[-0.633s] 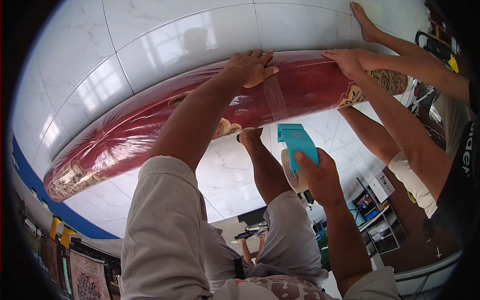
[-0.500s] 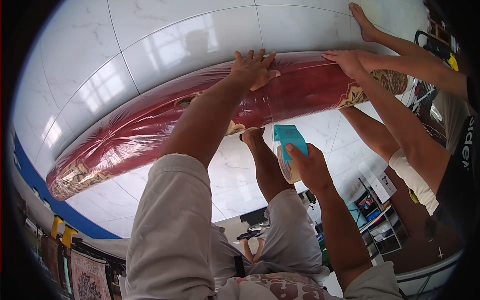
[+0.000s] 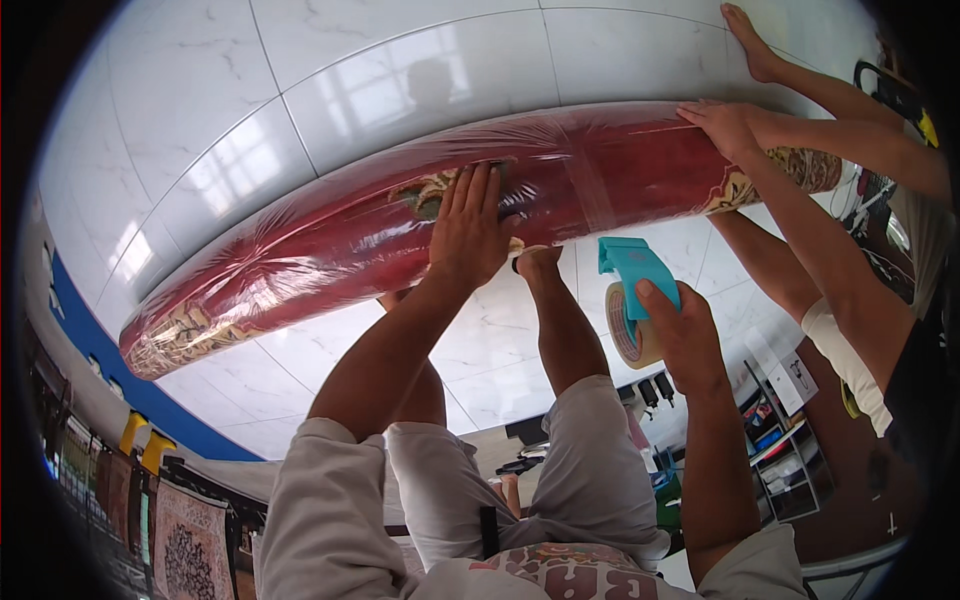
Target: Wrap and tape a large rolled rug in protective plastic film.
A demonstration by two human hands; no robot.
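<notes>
A long rolled carpet [image 3: 350,232], red with beige and green patterns, lies across the floor wrapped in clear plastic film. My left hand [image 3: 468,225] rests flat on the roll near its middle, fingers stretched toward the far side. In my right hand [image 3: 688,330] is a turquoise tape dispenser [image 3: 640,275] with a roll of tape [image 3: 627,325] on it, held just off the near side of the carpet. A strip of tape [image 3: 588,175] seems to run across the film right of my left hand. A co-worker's hands [image 3: 722,128] press on the roll's right part.
White marbled tiles [image 3: 400,70] cover the floor around the roll. The co-worker's bare foot [image 3: 748,45] is beyond its right end. A shelf unit [image 3: 790,455] with goods stands at lower right. A patterned rug [image 3: 190,540] hangs at lower left, near a blue strip [image 3: 190,420].
My left hand has moved from the roll's far edge back toward me, onto its top and near side. The tape dispenser stays in my right hand, slightly further right in view.
</notes>
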